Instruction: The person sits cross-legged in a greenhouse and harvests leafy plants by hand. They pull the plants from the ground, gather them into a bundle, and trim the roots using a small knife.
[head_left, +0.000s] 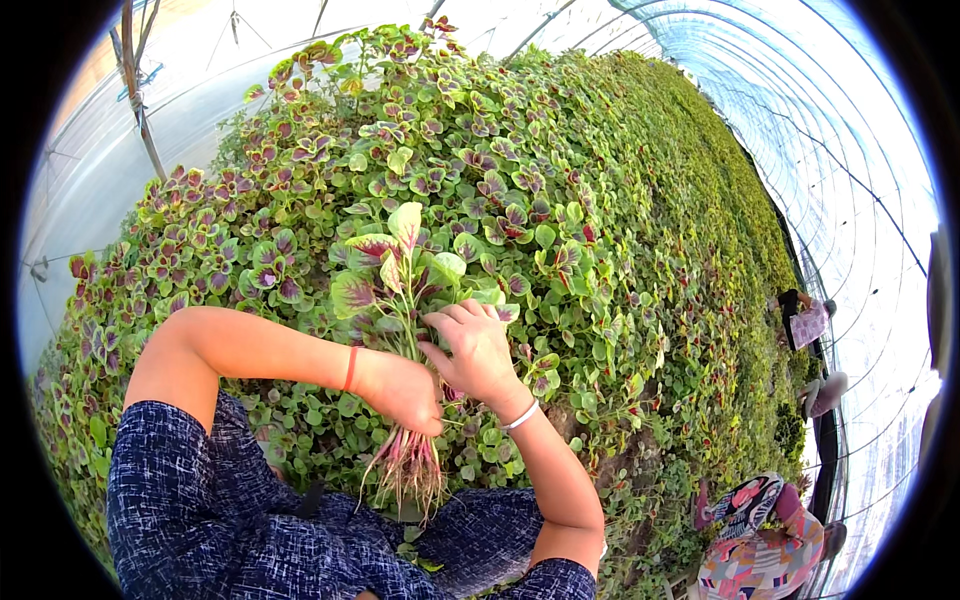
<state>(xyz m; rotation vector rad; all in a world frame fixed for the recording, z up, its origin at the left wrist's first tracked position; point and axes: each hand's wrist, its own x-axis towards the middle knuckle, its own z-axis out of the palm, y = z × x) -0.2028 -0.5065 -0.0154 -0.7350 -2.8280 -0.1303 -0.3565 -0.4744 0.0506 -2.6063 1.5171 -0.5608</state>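
Note:
My left hand (405, 394), a red band at its wrist, is closed around the lower stems of a bunch of red-and-green leaf amaranth (407, 300). Below that fist hang the bunch's pinkish roots (409, 465), thin and tangled, above my lap. My right hand (472, 349), with a white bangle at the wrist, lies against the right side of the bunch. Its thumb and fingers touch the upper stems and leaves; whether they grip any is hidden. The bunch's broad leaves, green with purple-red centres, point away from me.
Dense amaranth plants (487, 172) surround me and stretch along the plastic-covered tunnel (840, 150). A wooden post (139, 97) stands at upper left. One person in a patterned top (765, 551) is at lower right; other people (806, 319) are farther along the right edge.

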